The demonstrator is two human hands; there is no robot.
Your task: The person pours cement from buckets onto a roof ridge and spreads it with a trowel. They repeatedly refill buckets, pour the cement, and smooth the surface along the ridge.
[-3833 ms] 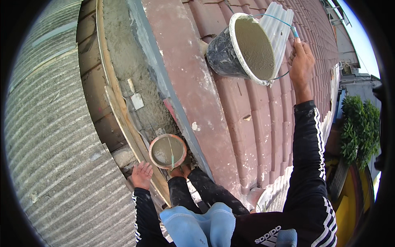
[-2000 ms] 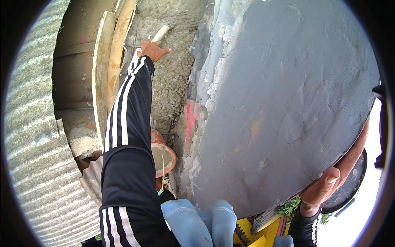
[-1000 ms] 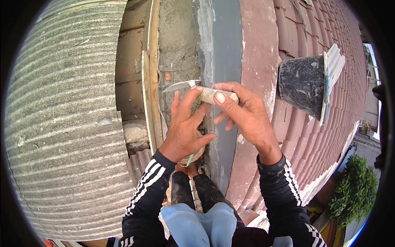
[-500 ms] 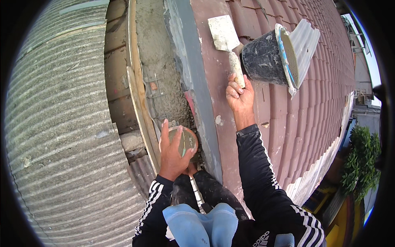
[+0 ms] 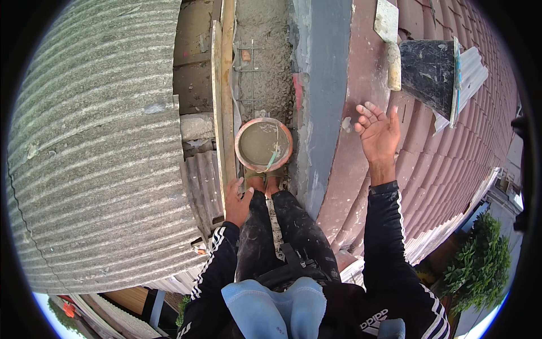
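My right hand (image 5: 379, 133) is palm up over the reddish roof edge, fingers apart and slightly curled, with nothing in it. Just beyond its fingertips lies a trowel (image 5: 393, 66), its pale handle toward me and its whitish blade pointing away. Beside the trowel a black bucket (image 5: 426, 73) rests tilted on the tiles, its mouth facing right. A round orange-rimmed pail (image 5: 263, 146) of murky grey-brown liquid stands in the channel before my feet, a wire handle with a green grip across it. My left hand (image 5: 237, 203), empty and fingers spread, hovers near the pail's lower left.
Wet-looking concrete with thin rebar (image 5: 251, 70) fills the channel ahead, between a wooden board (image 5: 227, 85) and a grey coated ledge (image 5: 326, 85). Corrugated grey roofing (image 5: 101, 147) spreads left; reddish roof tiles (image 5: 451, 181) slope off right. A light corrugated piece (image 5: 473, 76) lies behind the bucket.
My right hand has let go of the trowel and drawn back from its handle. My left hand has come off the pail toward me. The whole view has shifted and turned.
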